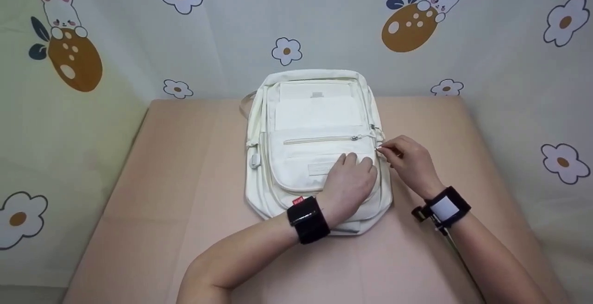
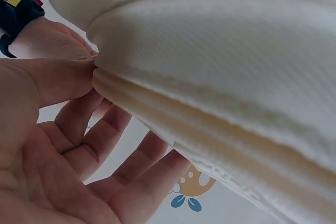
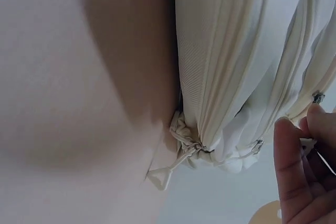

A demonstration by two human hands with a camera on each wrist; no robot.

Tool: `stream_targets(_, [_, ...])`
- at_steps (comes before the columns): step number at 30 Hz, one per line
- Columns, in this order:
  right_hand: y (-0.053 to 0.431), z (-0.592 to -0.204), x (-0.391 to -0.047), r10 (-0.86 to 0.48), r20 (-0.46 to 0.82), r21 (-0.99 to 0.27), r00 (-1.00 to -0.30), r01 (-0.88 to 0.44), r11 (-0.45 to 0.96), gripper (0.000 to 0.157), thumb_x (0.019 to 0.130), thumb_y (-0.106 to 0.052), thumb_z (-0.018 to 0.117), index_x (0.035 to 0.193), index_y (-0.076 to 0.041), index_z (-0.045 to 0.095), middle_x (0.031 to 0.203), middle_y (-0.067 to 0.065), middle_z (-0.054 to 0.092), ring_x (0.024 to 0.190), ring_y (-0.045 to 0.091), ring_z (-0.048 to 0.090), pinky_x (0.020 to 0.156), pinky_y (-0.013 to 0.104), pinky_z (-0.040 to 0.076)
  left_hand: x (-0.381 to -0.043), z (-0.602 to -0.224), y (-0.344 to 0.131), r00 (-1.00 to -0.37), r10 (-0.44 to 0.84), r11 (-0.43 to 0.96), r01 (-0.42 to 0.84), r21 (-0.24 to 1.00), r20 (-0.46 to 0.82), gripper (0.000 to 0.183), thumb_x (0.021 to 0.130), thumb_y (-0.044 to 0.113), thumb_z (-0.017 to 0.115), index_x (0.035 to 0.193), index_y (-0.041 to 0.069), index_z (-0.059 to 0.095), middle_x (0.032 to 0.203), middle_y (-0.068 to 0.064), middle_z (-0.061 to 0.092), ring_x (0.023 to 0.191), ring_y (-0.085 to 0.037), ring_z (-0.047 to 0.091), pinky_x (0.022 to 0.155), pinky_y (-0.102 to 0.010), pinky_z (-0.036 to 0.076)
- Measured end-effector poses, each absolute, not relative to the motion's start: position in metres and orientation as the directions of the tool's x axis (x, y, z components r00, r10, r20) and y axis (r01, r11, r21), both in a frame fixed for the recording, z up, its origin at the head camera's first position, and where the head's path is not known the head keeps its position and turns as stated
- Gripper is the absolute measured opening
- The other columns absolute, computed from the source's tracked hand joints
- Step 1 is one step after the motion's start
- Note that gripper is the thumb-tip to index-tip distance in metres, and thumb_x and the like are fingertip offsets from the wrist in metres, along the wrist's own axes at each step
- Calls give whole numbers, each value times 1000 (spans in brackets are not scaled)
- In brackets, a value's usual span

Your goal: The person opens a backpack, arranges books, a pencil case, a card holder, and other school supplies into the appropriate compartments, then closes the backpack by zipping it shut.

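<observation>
A cream-white backpack (image 1: 319,114) lies front side up on the table. Across its front pocket reaches my left hand (image 1: 350,186); in the left wrist view, that hand (image 2: 79,145) pinches the pocket's fabric edge (image 2: 118,85) between thumb and fingers. At the bag's right side is my right hand (image 1: 412,162). Seen from the right wrist, this hand (image 3: 307,171) pinches a small zipper pull between thumb and forefinger, mostly covered by the fingertips. A metal zipper slider (image 3: 318,97) shows just above them. Another zipper (image 1: 319,140) runs across the pocket, its slider at the right end.
Peach-coloured cloth covers the table (image 1: 185,169). Behind it hangs a pale curtain (image 1: 231,26) printed with rabbits and flowers. A cord with a triangular end loop (image 3: 160,178) hangs off the bag's side. Both wrists wear black bands (image 1: 308,219), and a cable (image 1: 463,262) trails along the right forearm.
</observation>
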State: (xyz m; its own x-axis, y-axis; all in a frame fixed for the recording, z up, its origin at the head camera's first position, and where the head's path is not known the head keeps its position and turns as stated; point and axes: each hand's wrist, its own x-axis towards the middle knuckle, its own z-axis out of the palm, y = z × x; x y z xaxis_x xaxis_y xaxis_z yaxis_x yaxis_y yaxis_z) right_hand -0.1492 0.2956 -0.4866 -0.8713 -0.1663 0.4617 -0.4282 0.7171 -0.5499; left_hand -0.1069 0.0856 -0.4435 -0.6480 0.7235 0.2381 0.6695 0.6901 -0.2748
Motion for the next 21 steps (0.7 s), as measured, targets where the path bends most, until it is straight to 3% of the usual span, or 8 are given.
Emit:
stream_targets(9, [303,-487,-152,-200,482,-521,-853,-463,717,17,92,-14,78,109,-10,78,90,-4,69,67,6,61,58,15,48,-105,-432,97,-687,699,708,629,-321,196,23,97,27,62,116,16,68,101,0,57,92,-18,56,77,-31,51])
stream_targets(15, [306,-489,-154,-235,488,-536,-841,-501,680,15,91,-8,78,106,-9,79,92,-4,70,68,6,62,60,14,49,-112,-436,105,-644,738,667,648,-368,204,28,99,26,59,122,12,70,106,0,59,94,-16,55,81,-27,51])
stream_targets(21, [305,-487,-165,-254,491,-545,-833,-522,656,12,90,-7,78,102,-9,79,94,-4,71,72,8,64,64,14,50,-118,-435,101,-665,732,670,662,-336,149,37,100,21,57,133,5,64,122,-3,62,102,-16,57,84,-25,52])
